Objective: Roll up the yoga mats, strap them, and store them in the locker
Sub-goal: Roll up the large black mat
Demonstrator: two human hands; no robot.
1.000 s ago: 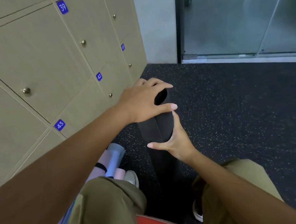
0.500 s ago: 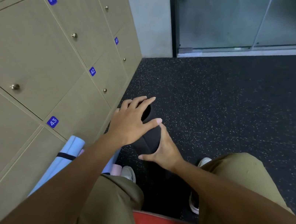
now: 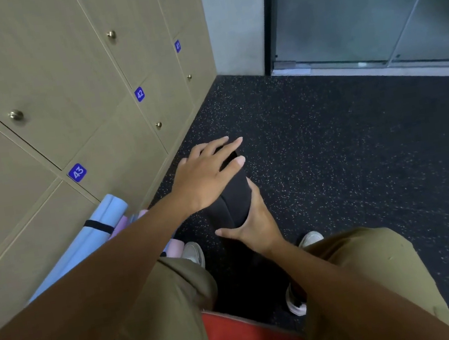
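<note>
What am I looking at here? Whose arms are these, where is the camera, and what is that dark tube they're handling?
No machine here: a person wears a camera on the head, looking down at their own arms and legs. The dark tube is a rolled black yoga mat standing on end on the speckled floor. The left hand lies flat over its top end, fingers straight. The right hand wraps around its side lower down. On the left is a wall of numbered lockers, all shut in this view. A rolled blue mat with a black strap leans against them, with a pink roll beside it.
</note>
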